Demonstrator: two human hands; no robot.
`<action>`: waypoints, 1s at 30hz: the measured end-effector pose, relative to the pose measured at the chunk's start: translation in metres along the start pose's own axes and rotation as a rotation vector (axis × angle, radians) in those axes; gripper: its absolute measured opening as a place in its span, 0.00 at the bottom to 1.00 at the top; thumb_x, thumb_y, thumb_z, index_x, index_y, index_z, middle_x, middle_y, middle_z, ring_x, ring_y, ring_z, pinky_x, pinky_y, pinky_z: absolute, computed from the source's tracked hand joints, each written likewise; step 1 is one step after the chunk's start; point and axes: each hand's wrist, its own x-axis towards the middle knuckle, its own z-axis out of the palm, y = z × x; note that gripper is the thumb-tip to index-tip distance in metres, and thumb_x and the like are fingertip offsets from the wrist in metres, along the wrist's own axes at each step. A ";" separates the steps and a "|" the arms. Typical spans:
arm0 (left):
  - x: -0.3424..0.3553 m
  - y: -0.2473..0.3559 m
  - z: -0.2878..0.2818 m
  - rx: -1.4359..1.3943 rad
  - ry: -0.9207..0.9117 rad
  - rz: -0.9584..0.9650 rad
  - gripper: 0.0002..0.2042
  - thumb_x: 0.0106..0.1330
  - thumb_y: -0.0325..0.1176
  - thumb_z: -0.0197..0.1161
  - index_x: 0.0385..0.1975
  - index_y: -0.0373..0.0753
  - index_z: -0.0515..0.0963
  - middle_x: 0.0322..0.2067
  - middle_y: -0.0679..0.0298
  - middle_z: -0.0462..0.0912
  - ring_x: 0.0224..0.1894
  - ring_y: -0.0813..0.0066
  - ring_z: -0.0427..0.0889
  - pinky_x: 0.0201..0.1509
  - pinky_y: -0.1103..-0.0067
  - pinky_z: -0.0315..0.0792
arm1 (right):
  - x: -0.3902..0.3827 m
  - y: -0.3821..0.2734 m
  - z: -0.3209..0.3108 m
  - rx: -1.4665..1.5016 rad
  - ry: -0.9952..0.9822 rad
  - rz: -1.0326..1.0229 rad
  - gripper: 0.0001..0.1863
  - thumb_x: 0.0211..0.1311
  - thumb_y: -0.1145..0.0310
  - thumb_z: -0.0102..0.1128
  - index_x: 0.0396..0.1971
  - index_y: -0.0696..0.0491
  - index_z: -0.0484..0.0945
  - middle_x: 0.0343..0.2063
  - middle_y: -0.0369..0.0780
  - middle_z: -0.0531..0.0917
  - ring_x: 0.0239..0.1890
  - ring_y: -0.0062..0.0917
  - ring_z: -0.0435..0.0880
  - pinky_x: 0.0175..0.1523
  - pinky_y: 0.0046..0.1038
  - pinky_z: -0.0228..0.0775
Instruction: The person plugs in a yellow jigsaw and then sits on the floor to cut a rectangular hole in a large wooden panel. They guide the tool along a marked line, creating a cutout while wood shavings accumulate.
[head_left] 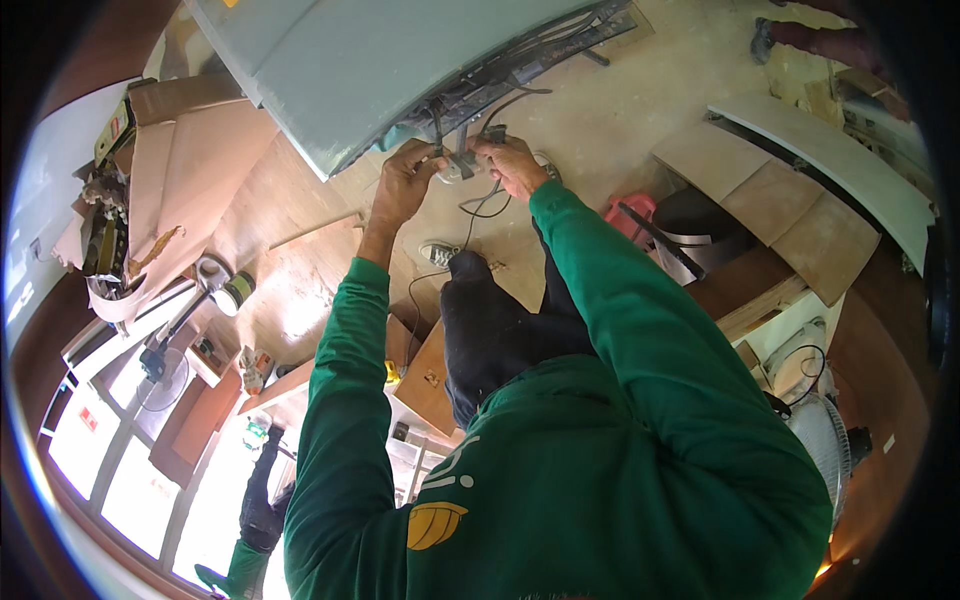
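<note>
Both my hands work at the lower edge of a large grey panelled cabinet-like appliance, where a dark strip with loose cables runs along its base. My left hand is closed in a pinch around a dark cable that comes down from the strip. Close by on the right, my right hand is closed on a small dark block that has a cable at it. A greyish piece shows between the two hands; its kind is too small to tell. Another thin cable hangs toward the floor.
My shoe stands below the hands. To the right lie cardboard sheets, a long white panel and a red plastic item. Opened cardboard and a tape roll are at left. Other people show at far right and lower left.
</note>
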 end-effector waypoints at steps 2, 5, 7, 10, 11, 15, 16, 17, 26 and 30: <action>0.001 0.010 0.002 0.182 0.094 0.059 0.10 0.71 0.32 0.74 0.49 0.39 0.88 0.40 0.57 0.85 0.39 0.57 0.85 0.46 0.67 0.78 | -0.017 -0.006 0.005 -0.041 0.078 -0.201 0.08 0.70 0.63 0.79 0.44 0.45 0.89 0.30 0.23 0.79 0.25 0.09 0.67 0.27 0.18 0.54; -0.002 0.005 0.024 0.279 0.257 0.121 0.08 0.71 0.31 0.73 0.45 0.39 0.86 0.43 0.57 0.86 0.43 0.49 0.88 0.45 0.63 0.81 | -0.054 -0.014 0.026 0.001 0.207 -0.297 0.08 0.68 0.64 0.80 0.43 0.46 0.90 0.31 0.23 0.81 0.27 0.08 0.69 0.26 0.18 0.56; -0.006 0.006 0.038 0.308 0.363 0.066 0.08 0.71 0.31 0.72 0.46 0.40 0.86 0.44 0.57 0.87 0.43 0.49 0.88 0.45 0.62 0.81 | -0.058 -0.002 0.033 0.098 0.256 -0.365 0.08 0.68 0.67 0.80 0.43 0.48 0.91 0.33 0.23 0.81 0.30 0.09 0.71 0.28 0.20 0.60; -0.009 0.003 0.046 0.404 0.497 0.036 0.08 0.72 0.30 0.71 0.48 0.42 0.86 0.45 0.57 0.86 0.42 0.49 0.88 0.44 0.61 0.81 | -0.044 0.002 0.046 0.127 0.183 -0.353 0.07 0.68 0.69 0.79 0.44 0.48 0.91 0.33 0.23 0.81 0.31 0.09 0.73 0.31 0.20 0.62; -0.010 0.001 0.048 0.386 0.528 0.045 0.08 0.72 0.30 0.71 0.48 0.42 0.86 0.44 0.57 0.86 0.42 0.48 0.88 0.43 0.61 0.81 | -0.039 0.001 0.045 0.080 0.182 -0.318 0.08 0.68 0.72 0.78 0.44 0.48 0.92 0.34 0.24 0.83 0.32 0.10 0.75 0.34 0.21 0.65; -0.013 -0.006 0.043 0.366 0.557 0.072 0.08 0.71 0.29 0.72 0.48 0.42 0.87 0.42 0.57 0.86 0.40 0.49 0.87 0.42 0.61 0.80 | -0.030 -0.022 0.056 0.029 0.115 -0.369 0.07 0.68 0.71 0.78 0.44 0.49 0.92 0.36 0.27 0.87 0.35 0.10 0.77 0.37 0.20 0.67; -0.012 -0.005 0.040 0.361 0.552 0.083 0.09 0.70 0.28 0.72 0.48 0.43 0.87 0.41 0.57 0.86 0.40 0.50 0.87 0.42 0.61 0.80 | -0.032 -0.025 0.059 -0.008 0.134 -0.364 0.07 0.69 0.71 0.77 0.45 0.50 0.90 0.38 0.29 0.87 0.36 0.12 0.78 0.38 0.21 0.68; -0.011 -0.007 0.037 0.374 0.547 0.115 0.09 0.70 0.28 0.72 0.47 0.43 0.88 0.40 0.57 0.86 0.40 0.50 0.87 0.42 0.61 0.80 | -0.032 -0.027 0.062 -0.044 0.155 -0.360 0.07 0.71 0.70 0.76 0.45 0.52 0.89 0.40 0.31 0.88 0.37 0.14 0.79 0.40 0.23 0.69; -0.013 -0.013 0.023 0.372 0.532 0.148 0.09 0.68 0.29 0.73 0.47 0.43 0.90 0.35 0.56 0.85 0.39 0.50 0.87 0.42 0.61 0.80 | -0.072 0.016 0.007 -1.259 0.164 -0.868 0.11 0.75 0.70 0.64 0.48 0.62 0.80 0.32 0.48 0.81 0.36 0.40 0.82 0.42 0.44 0.76; -0.012 -0.020 0.017 0.284 0.512 0.155 0.08 0.69 0.31 0.74 0.46 0.42 0.90 0.36 0.56 0.86 0.37 0.51 0.88 0.40 0.62 0.80 | -0.101 -0.023 0.043 -1.492 0.044 -0.888 0.12 0.73 0.70 0.63 0.50 0.61 0.82 0.39 0.56 0.86 0.45 0.54 0.86 0.50 0.53 0.80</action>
